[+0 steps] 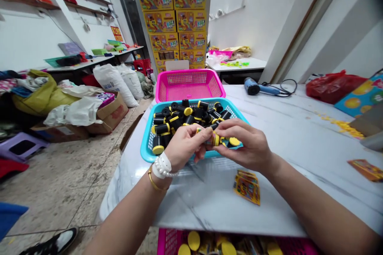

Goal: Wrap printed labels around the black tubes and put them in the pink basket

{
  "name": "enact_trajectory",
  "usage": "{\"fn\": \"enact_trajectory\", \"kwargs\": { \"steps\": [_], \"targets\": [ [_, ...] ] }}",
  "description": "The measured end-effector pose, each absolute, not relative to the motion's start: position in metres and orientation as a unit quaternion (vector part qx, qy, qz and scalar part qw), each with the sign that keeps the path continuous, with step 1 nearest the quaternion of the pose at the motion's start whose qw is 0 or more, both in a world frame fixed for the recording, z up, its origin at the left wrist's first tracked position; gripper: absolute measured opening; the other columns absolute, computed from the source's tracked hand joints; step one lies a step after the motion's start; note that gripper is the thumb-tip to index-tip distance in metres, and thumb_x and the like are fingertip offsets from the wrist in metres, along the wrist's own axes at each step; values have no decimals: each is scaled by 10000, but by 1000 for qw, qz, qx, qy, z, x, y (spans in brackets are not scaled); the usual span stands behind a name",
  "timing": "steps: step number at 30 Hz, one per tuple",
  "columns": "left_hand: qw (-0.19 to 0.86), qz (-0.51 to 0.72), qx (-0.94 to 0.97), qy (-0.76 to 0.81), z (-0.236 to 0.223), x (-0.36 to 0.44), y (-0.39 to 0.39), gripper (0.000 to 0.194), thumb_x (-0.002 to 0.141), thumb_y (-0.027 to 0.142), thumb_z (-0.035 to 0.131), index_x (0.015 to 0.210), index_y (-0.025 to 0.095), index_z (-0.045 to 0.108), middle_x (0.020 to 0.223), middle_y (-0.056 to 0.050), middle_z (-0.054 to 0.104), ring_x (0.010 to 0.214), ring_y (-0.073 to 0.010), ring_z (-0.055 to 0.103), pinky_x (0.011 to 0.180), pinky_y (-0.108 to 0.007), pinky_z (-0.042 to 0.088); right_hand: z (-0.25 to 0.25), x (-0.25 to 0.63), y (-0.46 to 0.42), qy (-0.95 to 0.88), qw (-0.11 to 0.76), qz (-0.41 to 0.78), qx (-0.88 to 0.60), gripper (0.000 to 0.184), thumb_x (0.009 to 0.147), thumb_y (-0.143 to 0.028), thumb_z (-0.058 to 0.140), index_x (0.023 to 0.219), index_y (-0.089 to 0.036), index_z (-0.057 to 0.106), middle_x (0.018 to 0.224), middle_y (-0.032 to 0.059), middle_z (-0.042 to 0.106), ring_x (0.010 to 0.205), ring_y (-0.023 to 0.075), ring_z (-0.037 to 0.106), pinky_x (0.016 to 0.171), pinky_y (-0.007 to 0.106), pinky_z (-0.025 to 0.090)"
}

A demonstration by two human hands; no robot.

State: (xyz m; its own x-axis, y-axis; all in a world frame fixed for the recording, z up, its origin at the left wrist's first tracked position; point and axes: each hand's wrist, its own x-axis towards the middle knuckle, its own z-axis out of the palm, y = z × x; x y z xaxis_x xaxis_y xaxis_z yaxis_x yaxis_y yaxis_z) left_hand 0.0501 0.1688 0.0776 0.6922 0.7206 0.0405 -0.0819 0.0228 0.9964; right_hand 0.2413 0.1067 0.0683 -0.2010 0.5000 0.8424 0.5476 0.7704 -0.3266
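Observation:
Over the near edge of a blue basket (146, 149), my left hand (185, 145) and my right hand (247, 143) meet, both pinched on one small black cylinder with yellow ends (213, 139). The basket holds several more black and yellow cylinders (179, 121). An empty pink basket (190, 84) sits just behind it. A small stack of yellow and orange printed stickers (247, 187) lies on the marble table (287, 127) below my right hand. My left wrist wears a pearl bracelet and a gold bangle.
A blue tool with a black cord (260, 87), a red plastic bag (332, 85) and scattered yellow bits (344, 126) lie on the table's right. Yellow cartons (175, 24) are stacked behind. A pink crate with yellow caps (215, 245) stands under the table. Bags and boxes (74, 103) cover the floor at left.

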Motion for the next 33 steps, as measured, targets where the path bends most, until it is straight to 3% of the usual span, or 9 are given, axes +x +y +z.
{"fn": "enact_trajectory", "kwargs": {
  "steps": [2, 4, 9, 13, 18, 23, 25, 29, 33],
  "targets": [
    [657, 284, 642, 274, 77, 50, 169, 477, 858, 600, 664, 755, 141, 586, 605, -3, 625, 349, -51, 444, 319, -174, 327, 67, 241, 105, -792, 511, -82, -324, 244, 780, -131, 789, 982, -224, 687, 970, 63, 712, 845, 167, 716, 762, 297, 644],
    [641, 293, 651, 281, 77, 51, 168, 472, 848, 598, 675, 743, 147, 586, 543, 19, 586, 348, -55, 438, 331, -173, 334, 64, 237, 104, -777, 526, -62, -339, 239, 765, -143, 806, 961, -217, 690, 962, 62, 716, 829, 166, 720, 735, 286, 651],
    [622, 335, 657, 263, 77, 53, 164, 406, 822, 545, 726, 812, 152, 623, 498, 51, 538, 413, -66, 472, 406, -169, 386, 58, 219, 102, -614, 628, 208, -431, 205, 746, -264, 842, 876, -194, 700, 872, 35, 732, 731, 161, 736, 655, 284, 666],
    [631, 313, 656, 272, 80, 53, 163, 471, 812, 599, 713, 852, 140, 617, 607, 4, 617, 468, -88, 557, 443, -188, 450, 60, 219, 105, -555, 623, 349, -427, 235, 765, -332, 838, 888, -185, 703, 791, 34, 755, 680, 169, 742, 656, 310, 665],
    [675, 332, 610, 248, 84, 49, 166, 526, 814, 555, 736, 1109, 139, 608, 755, -14, 661, 544, -95, 613, 475, -190, 492, 61, 235, 113, -557, 638, 308, -433, 292, 729, -309, 869, 948, -191, 716, 832, 30, 738, 763, 158, 724, 690, 276, 646],
    [687, 323, 599, 254, 82, 48, 170, 416, 808, 508, 760, 868, 124, 611, 668, 0, 630, 479, -66, 559, 434, -171, 472, 62, 245, 113, -639, 582, 332, -378, 388, 764, -329, 850, 1138, -290, 754, 1058, 46, 687, 879, 159, 702, 690, 273, 630],
    [704, 296, 595, 249, 82, 48, 170, 431, 803, 533, 755, 820, 135, 592, 629, 0, 634, 439, -68, 549, 397, -168, 454, 62, 245, 112, -654, 576, 324, -368, 277, 757, -342, 857, 1022, -291, 799, 1086, 56, 669, 893, 163, 689, 670, 270, 623],
    [727, 260, 595, 224, 83, 46, 171, 450, 790, 565, 757, 856, 143, 617, 600, 12, 646, 382, -65, 526, 334, -155, 416, 58, 240, 110, -616, 626, 319, -356, 179, 687, -337, 908, 766, -240, 780, 869, 25, 641, 750, 136, 660, 584, 250, 611],
    [720, 247, 603, 239, 83, 45, 171, 502, 807, 630, 705, 718, 151, 584, 513, 28, 589, 326, -71, 501, 277, -153, 357, 59, 238, 107, -616, 611, 337, -366, 208, 732, -344, 877, 897, -252, 789, 983, 45, 644, 764, 146, 673, 589, 281, 636]
  ]
}}
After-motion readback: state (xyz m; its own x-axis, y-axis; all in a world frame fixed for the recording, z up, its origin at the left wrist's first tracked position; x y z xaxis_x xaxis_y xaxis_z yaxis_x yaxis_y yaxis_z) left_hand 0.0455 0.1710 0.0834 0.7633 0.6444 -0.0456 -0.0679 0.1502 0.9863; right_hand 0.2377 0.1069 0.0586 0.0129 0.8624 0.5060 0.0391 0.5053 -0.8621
